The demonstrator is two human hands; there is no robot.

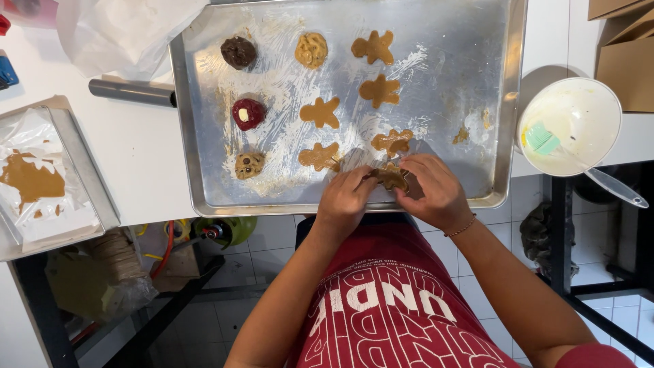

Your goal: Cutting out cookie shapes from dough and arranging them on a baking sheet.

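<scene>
A greased metal baking tray (449,82) lies on the white table. On it are several person-shaped brown dough cutouts, such as one (319,112), and dough balls: a dark brown one (238,52), a red one (248,113), a tan one (311,50) and a chip-studded one (249,165). My left hand (344,201) and my right hand (436,187) both pinch a brown dough cutout (390,178) at the tray's near edge, with a thin clear sheet under it.
A white bowl (579,116) with a green silicone brush (543,139) stands right of the tray. At the left a smaller tray (82,170) holds plastic film with leftover dough (30,180). A dark roller (133,92) lies beside the big tray. Cardboard boxes (627,61) sit at top right.
</scene>
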